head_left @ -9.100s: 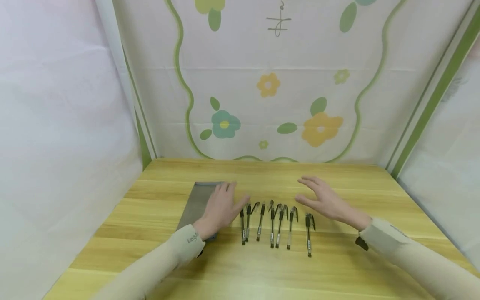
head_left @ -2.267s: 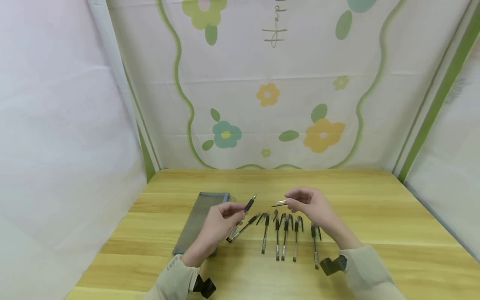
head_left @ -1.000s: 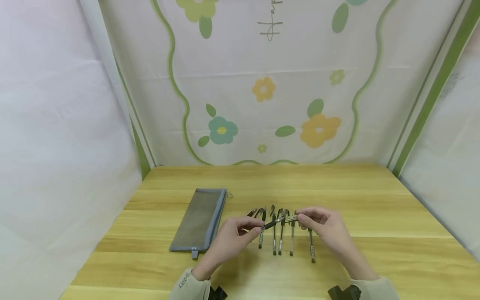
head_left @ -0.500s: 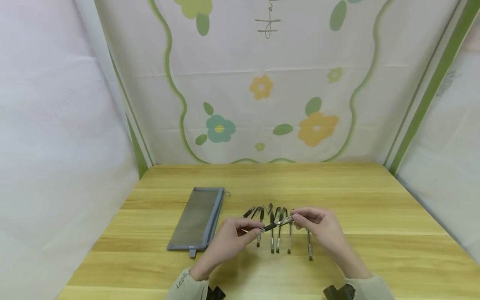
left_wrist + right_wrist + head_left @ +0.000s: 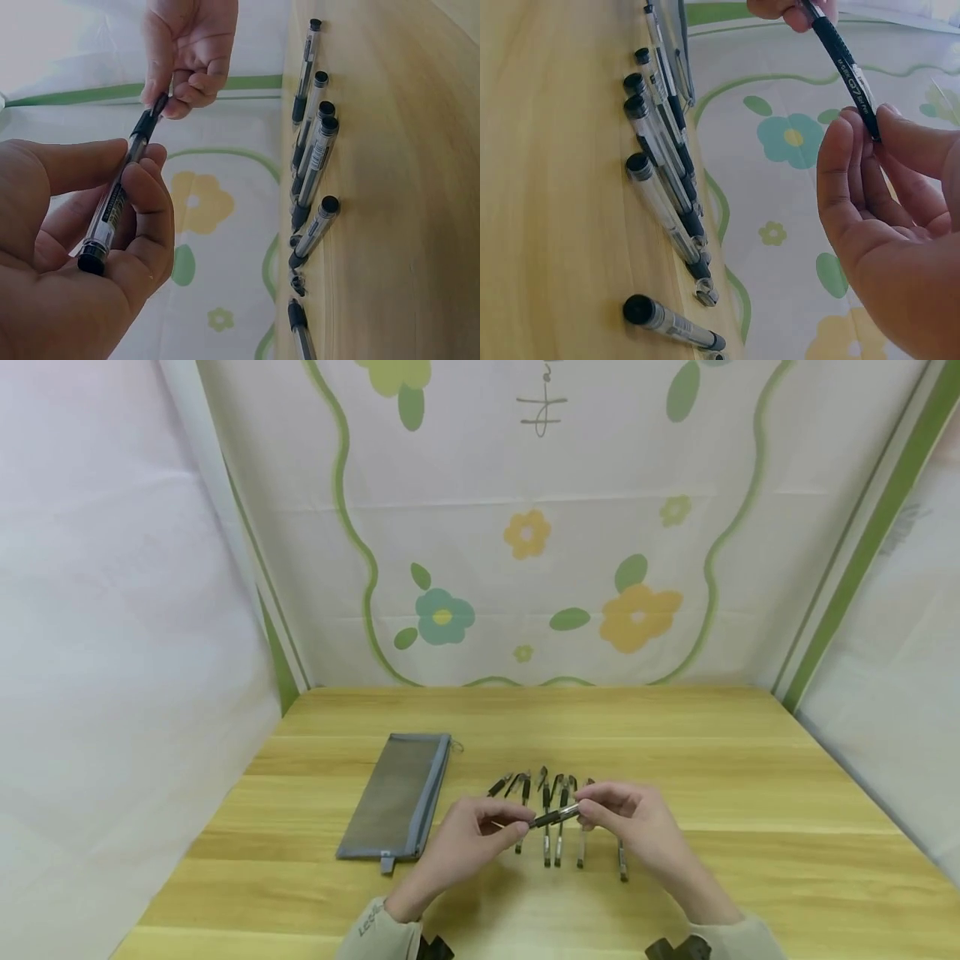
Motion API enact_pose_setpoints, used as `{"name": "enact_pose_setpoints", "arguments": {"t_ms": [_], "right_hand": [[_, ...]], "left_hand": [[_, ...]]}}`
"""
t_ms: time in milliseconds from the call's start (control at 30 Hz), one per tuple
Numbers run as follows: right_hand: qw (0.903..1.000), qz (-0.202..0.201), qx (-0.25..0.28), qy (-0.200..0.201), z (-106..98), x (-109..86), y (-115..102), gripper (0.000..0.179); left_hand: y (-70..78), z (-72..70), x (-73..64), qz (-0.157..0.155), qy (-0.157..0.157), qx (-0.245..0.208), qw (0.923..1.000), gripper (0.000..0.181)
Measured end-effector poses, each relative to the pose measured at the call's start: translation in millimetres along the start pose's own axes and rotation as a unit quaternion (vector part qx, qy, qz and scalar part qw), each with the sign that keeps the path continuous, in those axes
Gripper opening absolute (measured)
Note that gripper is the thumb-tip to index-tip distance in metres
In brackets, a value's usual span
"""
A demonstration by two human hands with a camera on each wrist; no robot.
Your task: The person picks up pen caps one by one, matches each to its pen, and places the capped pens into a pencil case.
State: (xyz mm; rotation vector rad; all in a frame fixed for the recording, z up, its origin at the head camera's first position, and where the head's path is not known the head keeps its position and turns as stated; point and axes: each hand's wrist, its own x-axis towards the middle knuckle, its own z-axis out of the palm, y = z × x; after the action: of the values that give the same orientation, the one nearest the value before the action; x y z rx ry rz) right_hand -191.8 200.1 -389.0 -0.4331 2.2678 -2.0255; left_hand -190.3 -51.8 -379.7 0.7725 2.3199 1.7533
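My left hand (image 5: 476, 843) grips the clear barrel of a gel pen (image 5: 112, 206), its dark end plug towards the palm. The pen lies slanted above the table, between both hands. At its other end my right hand (image 5: 633, 822) pinches the pen cap (image 5: 855, 82) between thumb and fingertips. The cap, with "Gel Pen" printed along its clip, sits over the tip. Below and behind the hands, several similar uncapped pens (image 5: 547, 835) lie in a rough row, most with a cap beside the tip; my fingers hide parts of them.
A grey mesh zip pouch (image 5: 393, 793) lies flat left of the pens. White cloth with flowers (image 5: 442, 617) hangs behind the wooden table (image 5: 675, 893), and plain white cloth closes off both sides.
Earlier, both hands lay apart over the table holding nothing. They then took up a pen and a cap, brought them together in front, and the cap has slid onto the pen's tip.
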Motion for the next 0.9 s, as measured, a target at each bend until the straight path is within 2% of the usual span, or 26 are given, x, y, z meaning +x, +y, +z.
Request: {"name": "enact_pose_setpoints", "arguments": {"t_ms": [233, 367, 500, 700, 900], "right_hand": [[0.9997, -0.01, 0.021, 0.012, -0.3, -2.8, -3.3, 0.029], [0.9994, -0.011, 0.027, 0.016, -0.5, -3.2, -5.4, 0.03], [0.9992, -0.027, 0.026, 0.013, -0.9, -2.6, -4.7, 0.027], [0.9984, -0.046, 0.032, 0.003, -0.7, -3.2, -4.1, 0.022], [0.9978, -0.049, 0.045, -0.001, 1.8, -4.9, -4.7, 0.022]], "left_hand": [[24.8, 2.1, -6.7, -0.033, 0.044, 0.018, 0.9983, 0.015], [30.5, 1.3, -7.8, -0.038, 0.049, 0.013, 0.998, 0.015], [30.7, 1.0, -7.4, -0.034, 0.04, 0.005, 0.9986, 0.015], [28.3, -0.3, -7.9, -0.031, 0.048, -0.001, 0.9984, 0.017], [8.3, -0.8, -4.5, -0.015, 0.053, -0.014, 0.9984, 0.016]]}}
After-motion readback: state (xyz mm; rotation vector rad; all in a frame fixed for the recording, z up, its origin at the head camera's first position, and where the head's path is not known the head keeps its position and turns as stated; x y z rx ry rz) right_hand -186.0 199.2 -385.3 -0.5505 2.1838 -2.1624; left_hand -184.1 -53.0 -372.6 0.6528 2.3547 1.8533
